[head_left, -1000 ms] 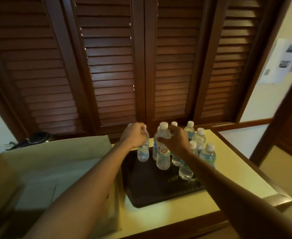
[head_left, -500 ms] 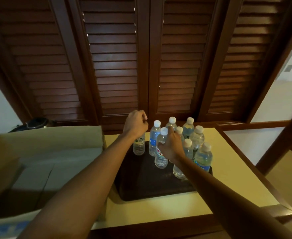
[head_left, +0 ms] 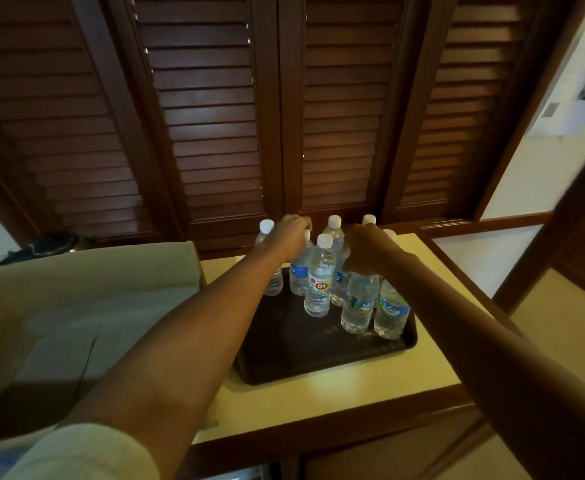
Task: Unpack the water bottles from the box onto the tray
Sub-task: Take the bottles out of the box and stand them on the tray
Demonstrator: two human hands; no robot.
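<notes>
A: Head view: where are the clear plastic water bottles?
B: Upright on the dark rectangular tray, far end (bench underneath).
A: Hands?
B: Left hand curled over a bottle top; right hand's grip, cannot tell.

Tray front-left is left bare; back & right side are blocked by upright bottles; box flanks left.

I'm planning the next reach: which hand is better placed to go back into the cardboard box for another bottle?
Probably the left hand. Its arm already passes beside the cardboard box, which sits left of the tray. The right hand is over the bottles on the far side and would have to cross.
</notes>
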